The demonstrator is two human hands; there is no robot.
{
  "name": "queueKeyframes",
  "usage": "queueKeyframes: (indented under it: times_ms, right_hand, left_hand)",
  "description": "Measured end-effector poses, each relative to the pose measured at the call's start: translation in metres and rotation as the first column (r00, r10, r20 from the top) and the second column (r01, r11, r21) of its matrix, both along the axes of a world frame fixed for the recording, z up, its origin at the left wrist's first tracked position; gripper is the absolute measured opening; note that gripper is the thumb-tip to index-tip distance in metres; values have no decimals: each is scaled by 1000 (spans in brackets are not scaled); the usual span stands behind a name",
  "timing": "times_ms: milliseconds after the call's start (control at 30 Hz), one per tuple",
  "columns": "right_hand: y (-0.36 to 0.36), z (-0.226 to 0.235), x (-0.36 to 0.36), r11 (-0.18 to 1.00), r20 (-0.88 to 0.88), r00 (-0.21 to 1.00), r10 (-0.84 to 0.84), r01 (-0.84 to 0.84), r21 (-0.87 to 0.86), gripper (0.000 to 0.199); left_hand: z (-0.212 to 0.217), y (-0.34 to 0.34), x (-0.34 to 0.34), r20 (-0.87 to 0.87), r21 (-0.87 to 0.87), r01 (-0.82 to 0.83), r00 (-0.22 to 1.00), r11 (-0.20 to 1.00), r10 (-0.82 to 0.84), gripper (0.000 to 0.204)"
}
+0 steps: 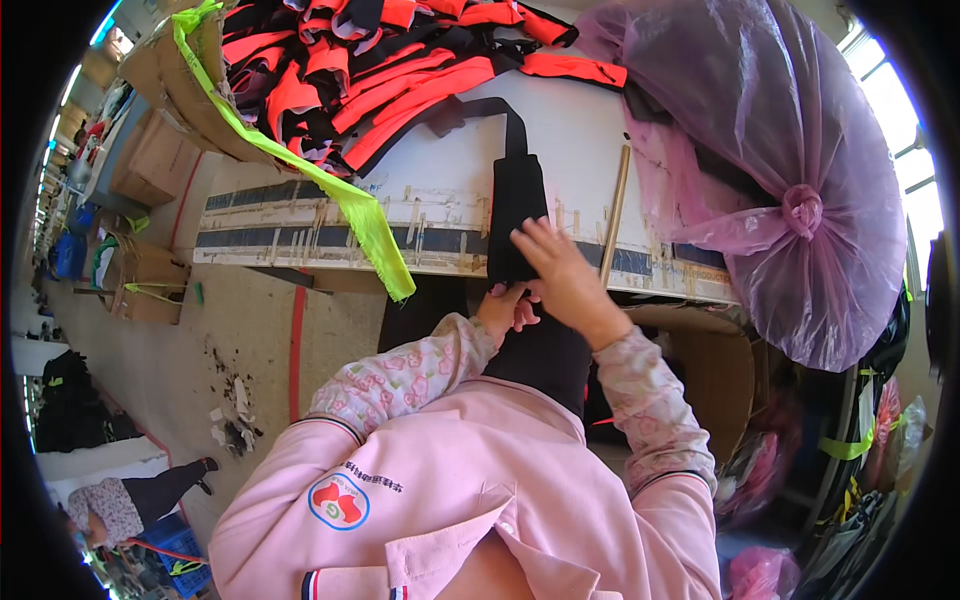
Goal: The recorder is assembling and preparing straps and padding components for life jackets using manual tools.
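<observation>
One head-worn fisheye view looks down, close over the pink fabric shirt (pixel 600 500), facing the white flat-topped table (pixel 575 115).

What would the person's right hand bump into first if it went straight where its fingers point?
Probably the long black rectangular fabric piece: the right hand has fingertips overlapping it in this view, though I can't tell whether they touch.

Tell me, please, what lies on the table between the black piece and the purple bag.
In the head view, a thin tan stick lies between the black piece and the bag.
</observation>
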State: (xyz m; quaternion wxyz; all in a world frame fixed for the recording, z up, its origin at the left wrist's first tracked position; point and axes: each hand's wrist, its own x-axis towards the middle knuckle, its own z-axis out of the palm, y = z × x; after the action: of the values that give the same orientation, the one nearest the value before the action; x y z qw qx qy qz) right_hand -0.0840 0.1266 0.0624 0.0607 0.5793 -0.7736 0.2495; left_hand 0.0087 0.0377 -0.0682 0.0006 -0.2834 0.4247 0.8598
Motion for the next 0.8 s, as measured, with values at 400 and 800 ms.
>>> queueKeyframes:
  times_ms: [400,800]
  right_hand:
    - [6,-57,16,999,102,995,-9,4,50,42]
    - [11,-45,14,1000,354,935,20,-15,-19,40]
  left_hand:
    - [-1,-12,8,57,-49,92,994,995,-89,22]
    - [43,-55,14,123,261,216,959,941,-254,41]
